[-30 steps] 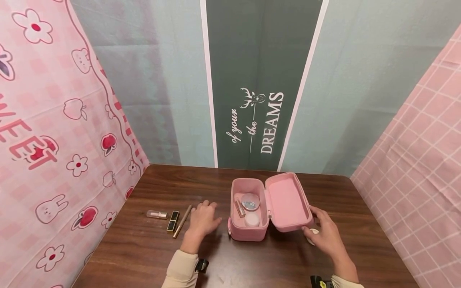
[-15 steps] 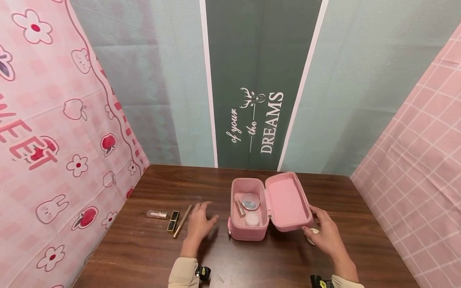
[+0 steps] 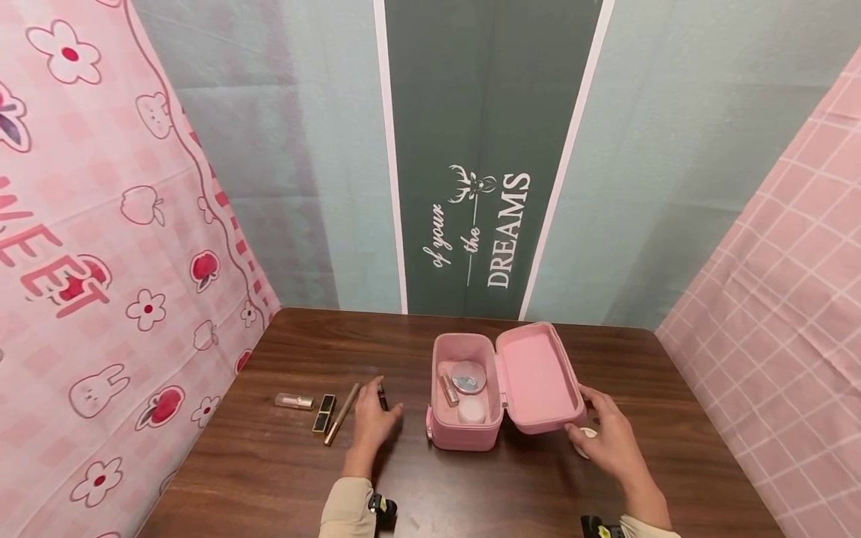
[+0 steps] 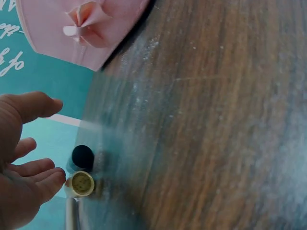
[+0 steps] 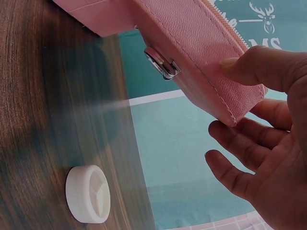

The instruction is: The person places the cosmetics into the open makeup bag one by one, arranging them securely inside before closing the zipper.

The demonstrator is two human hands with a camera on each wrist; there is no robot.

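Observation:
In the head view, a pink cosmetic case (image 3: 464,436) stands with its lid (image 3: 541,377) folded out to the right. My right hand (image 3: 608,437) grips the lid's outer corner; the right wrist view shows the thumb (image 5: 259,67) on one face and fingers behind. My left hand (image 3: 372,422) is left of the case, beside a small dark tube (image 3: 382,397). In the left wrist view, its fingertips are right at a gold-ended tube (image 4: 82,184), next to a black round end (image 4: 83,158), with the thumb held apart. Inside the case lie a round compact (image 3: 468,377), a small tube (image 3: 448,388) and a white round jar (image 3: 471,409).
Left of my left hand lie a slim gold pencil (image 3: 341,415), a black-and-gold lipstick (image 3: 324,413) and a clear tube (image 3: 294,402). A white round item (image 5: 88,194) sits on the wooden table (image 3: 525,493) below the lid. Printed cloths hang around the table.
My left hand has shifted left, away from the case, and drawn slightly back. The dark tube beside its fingers now shows. My right hand keeps hold of the lid.

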